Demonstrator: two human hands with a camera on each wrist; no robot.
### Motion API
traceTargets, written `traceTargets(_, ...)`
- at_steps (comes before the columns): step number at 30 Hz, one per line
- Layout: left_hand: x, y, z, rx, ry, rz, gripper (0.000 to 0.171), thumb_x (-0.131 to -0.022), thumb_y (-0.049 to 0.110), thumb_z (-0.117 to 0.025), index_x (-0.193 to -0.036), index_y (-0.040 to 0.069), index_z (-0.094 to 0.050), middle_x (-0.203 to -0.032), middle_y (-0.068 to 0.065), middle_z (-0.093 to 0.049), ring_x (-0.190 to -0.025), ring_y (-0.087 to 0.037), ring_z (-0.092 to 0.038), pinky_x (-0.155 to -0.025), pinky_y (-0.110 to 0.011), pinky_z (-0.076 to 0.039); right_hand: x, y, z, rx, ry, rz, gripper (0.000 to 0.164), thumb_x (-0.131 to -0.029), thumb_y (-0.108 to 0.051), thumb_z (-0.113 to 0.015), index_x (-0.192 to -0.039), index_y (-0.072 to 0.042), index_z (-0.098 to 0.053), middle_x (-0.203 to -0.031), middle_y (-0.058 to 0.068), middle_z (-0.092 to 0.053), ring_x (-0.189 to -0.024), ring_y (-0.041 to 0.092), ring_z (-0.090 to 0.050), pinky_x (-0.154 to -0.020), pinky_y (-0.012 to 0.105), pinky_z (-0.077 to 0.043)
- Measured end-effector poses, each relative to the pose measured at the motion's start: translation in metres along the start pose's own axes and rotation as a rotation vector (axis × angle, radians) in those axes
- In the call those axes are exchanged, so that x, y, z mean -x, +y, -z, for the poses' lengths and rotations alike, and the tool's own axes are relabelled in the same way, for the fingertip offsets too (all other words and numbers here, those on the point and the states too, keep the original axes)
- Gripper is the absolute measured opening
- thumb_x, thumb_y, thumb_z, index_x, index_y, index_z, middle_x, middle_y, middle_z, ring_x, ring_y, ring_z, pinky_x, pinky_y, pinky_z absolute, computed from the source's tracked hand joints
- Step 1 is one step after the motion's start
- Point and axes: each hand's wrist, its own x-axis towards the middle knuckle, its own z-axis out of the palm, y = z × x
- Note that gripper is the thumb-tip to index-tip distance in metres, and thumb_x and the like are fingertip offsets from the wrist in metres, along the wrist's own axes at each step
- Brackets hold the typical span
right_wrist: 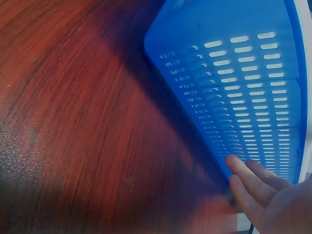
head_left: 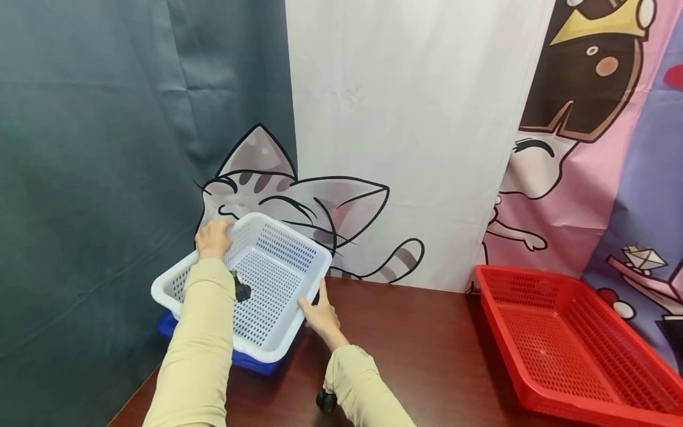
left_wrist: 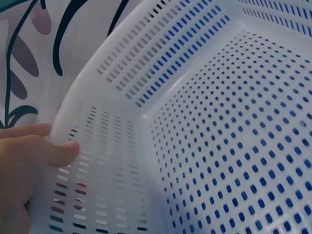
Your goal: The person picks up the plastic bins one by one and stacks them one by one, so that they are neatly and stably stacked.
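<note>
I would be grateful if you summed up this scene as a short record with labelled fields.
Left hand: grips the rim of the white basket
Right hand: thumb at the white basket's rim, fingers against the outer wall of the blue basket
Stack: white basket nested in blue basket
Set apart: red basket, right side of the table
Backdrop: cloth with cartoon prints

The upper basket point(head_left: 267, 284) is white, the lower basket point(right_wrist: 233, 59) blue.

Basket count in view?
3: white basket at left in the head view, blue basket beneath it, red basket at right. More could be nested out of sight.
</note>
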Motion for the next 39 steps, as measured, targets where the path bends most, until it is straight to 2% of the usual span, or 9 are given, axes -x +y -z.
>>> traceTargets(9, 0.003, -0.007, -0.013, 0.059, -0.192, -0.021, 0.055, -0.079, 0.005, -0.073, -0.130, -0.005, -0.056, -0.130, -0.033, -0.055, -0.114, -0.050, -0.056, -0.091, -0.057, -0.048, 0.007, 0.012, 0.004, -0.013, 0.056, -0.031, 0.086, -0.082, -0.043, -0.054, -0.157, -0.033, -0.013, -0.072, 0.002, -0.069, -0.063, 0.024, -0.068, -0.061, 0.028, -0.036)
traceTargets(15, 0.017, -0.018, -0.007, 0.022, -0.261, 0.039, 0.050, -0.083, 0.008, -0.067, -0.130, -0.004, -0.056, -0.128, -0.034, -0.056, -0.114, -0.048, -0.057, -0.090, -0.056, -0.050, 0.009, 0.013, -0.003, -0.018, 0.034, -0.035, 0.086, -0.083, -0.044, -0.054, -0.157, -0.032, -0.012, -0.070, 0.003, -0.068, -0.060, 0.023, -0.067, -0.059, 0.027, -0.036)
traceTargets(19, 0.029, -0.022, -0.005, 0.012, -0.325, 0.105, 0.049, -0.084, 0.008, -0.062, -0.131, -0.004, -0.055, -0.132, -0.033, -0.053, -0.117, -0.049, -0.056, -0.093, -0.057, -0.049, 0.007, 0.012, -0.005, -0.019, 0.056, -0.049, 0.086, -0.082, -0.042, -0.055, -0.157, -0.034, -0.012, -0.069, 0.003, -0.067, -0.056, 0.019, -0.063, -0.057, 0.027, -0.034)
traceTargets(23, 0.037, -0.023, -0.006, 0.011, -0.361, 0.134, 0.048, -0.086, 0.007, -0.057, -0.133, -0.003, -0.055, -0.133, -0.032, -0.054, -0.115, -0.047, -0.058, -0.095, -0.056, -0.049, 0.003, 0.007, -0.007, -0.058, 0.045, -0.040, 0.085, -0.084, -0.043, -0.055, -0.157, -0.036, -0.011, -0.079, 0.010, -0.071, -0.060, 0.024, -0.066, -0.055, 0.028, -0.035)
traceTargets(26, 0.044, -0.022, -0.007, 0.006, -0.377, 0.149, 0.047, -0.087, 0.007, -0.055, -0.133, -0.003, -0.055, -0.131, -0.031, -0.056, -0.110, -0.044, -0.060, -0.094, -0.055, -0.049, 0.003, 0.005, -0.007, -0.099, 0.017, -0.025, 0.083, -0.087, -0.043, -0.054, -0.157, -0.035, -0.010, -0.087, 0.013, -0.071, -0.064, 0.028, -0.069, -0.053, 0.028, -0.043)
traceTargets(31, 0.056, -0.020, -0.006, -0.017, -0.407, 0.163, 0.045, -0.088, 0.008, -0.053, -0.131, -0.005, -0.055, -0.125, -0.030, -0.061, -0.104, -0.040, -0.064, -0.092, -0.053, -0.051, 0.002, 0.004, -0.001, -0.140, -0.016, -0.018, 0.082, -0.092, -0.040, -0.054, -0.158, -0.030, -0.008, -0.085, 0.013, -0.069, -0.062, 0.026, -0.067, -0.047, 0.026, -0.046)
traceTargets(33, 0.059, -0.020, -0.004, -0.022, -0.419, 0.167, 0.044, -0.090, 0.009, -0.053, -0.131, -0.006, -0.055, -0.124, -0.030, -0.061, -0.102, -0.039, -0.064, -0.092, -0.052, -0.051, 0.001, 0.002, 0.004, -0.114, -0.033, -0.013, 0.082, -0.093, -0.043, -0.053, -0.158, -0.027, -0.006, -0.088, 0.016, -0.068, -0.068, 0.029, -0.067, -0.052, 0.028, -0.046)
traceTargets(36, 0.063, -0.022, 0.001, -0.025, -0.414, 0.176, 0.044, -0.090, 0.009, -0.052, -0.131, -0.007, -0.055, -0.120, -0.030, -0.063, -0.099, -0.038, -0.065, -0.090, -0.051, -0.052, 0.000, -0.003, 0.011, -0.052, -0.040, 0.019, 0.083, -0.094, -0.050, -0.050, -0.159, -0.023, -0.005, -0.118, 0.022, -0.066, -0.097, 0.036, -0.067, -0.076, 0.040, -0.052)
traceTargets(39, 0.066, -0.026, 0.010, -0.022, -0.400, 0.196, 0.046, -0.089, 0.010, -0.052, -0.132, -0.007, -0.054, -0.124, -0.031, -0.061, -0.104, -0.040, -0.063, -0.093, -0.052, -0.050, 0.000, -0.008, 0.017, 0.016, -0.031, 0.058, 0.084, -0.093, -0.055, -0.049, -0.159, -0.022, -0.007, -0.143, 0.021, -0.052, -0.123, 0.042, -0.055, -0.099, 0.053, -0.043)
